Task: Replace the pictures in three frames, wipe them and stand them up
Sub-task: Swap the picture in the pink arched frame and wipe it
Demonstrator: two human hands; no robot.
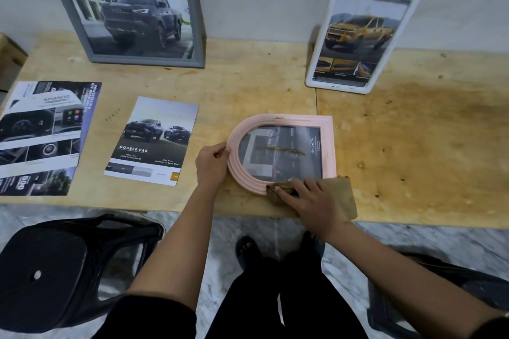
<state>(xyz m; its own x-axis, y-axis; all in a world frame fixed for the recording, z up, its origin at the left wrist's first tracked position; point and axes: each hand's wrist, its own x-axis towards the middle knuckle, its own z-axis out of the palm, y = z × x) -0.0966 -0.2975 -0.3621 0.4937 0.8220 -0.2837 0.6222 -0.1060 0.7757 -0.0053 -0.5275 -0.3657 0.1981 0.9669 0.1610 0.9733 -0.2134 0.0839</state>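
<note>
A pale pink wooden frame (300, 121), arched at 1 end and square at the other, is laid flat and face up on the light plywood table (427, 159), close to its near edge. A grey car picture with a Toyota mark is seen behind the glazing, and a brownish smear is carried across the middle of the pane. The arched end is gripped by the left hand (212, 166), whose fingers and thumb are curled round the rim. A brown cloth (343, 195) is pressed onto the frame's near edge by the right hand (312, 202). Its fingers are held nearly straight and slightly spread on top of the cloth (nothing is clasped by them).

2 other frames are stood against the white wall at the back, well apart from each other. A large grey frame (146, 60) with a dark pickup picture is placed at the left, and a white rounded frame (337, 87) with a yellow pickup picture at the right.

A printed sheet headed "DOUBLE CAB" (153, 143) is laid flat to the left of the pink frame, not touching it. Overlapping brochure pages (41, 135) are spread further left. A black plastic chair (68, 264) is seen on the marbled floor (220, 228) in front of the table, at the left.
</note>
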